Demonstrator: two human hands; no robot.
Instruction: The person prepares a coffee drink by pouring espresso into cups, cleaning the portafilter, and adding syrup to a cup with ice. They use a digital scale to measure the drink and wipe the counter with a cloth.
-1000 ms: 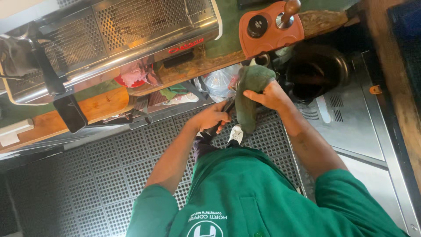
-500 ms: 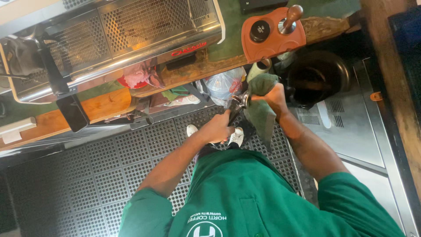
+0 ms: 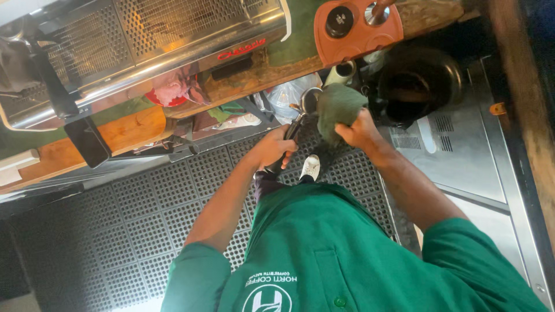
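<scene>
Big steel espresso machine (image 3: 156, 52) sat up top over the rubber floor mat (image 3: 115, 219). Left hand (image 3: 272, 149) was wrapped tight around the portafilter (image 3: 303, 112) handle, right hand (image 3: 359, 130) clamped on a green cloth (image 3: 338, 110) pressed against its basket, just below the orange tamping mat (image 3: 358, 29).

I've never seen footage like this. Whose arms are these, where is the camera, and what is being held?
The camera sits on a person's head and looks straight down, so you see their green shirt, both bare arms and the black floor mat. The left hand grips the dark handle of a coffee filter holder. The right hand presses a green cloth against its metal basket. At the top is a steel espresso machine on a wooden counter, with an orange tamping mat. A dark round bin stands beside the right hand.
</scene>
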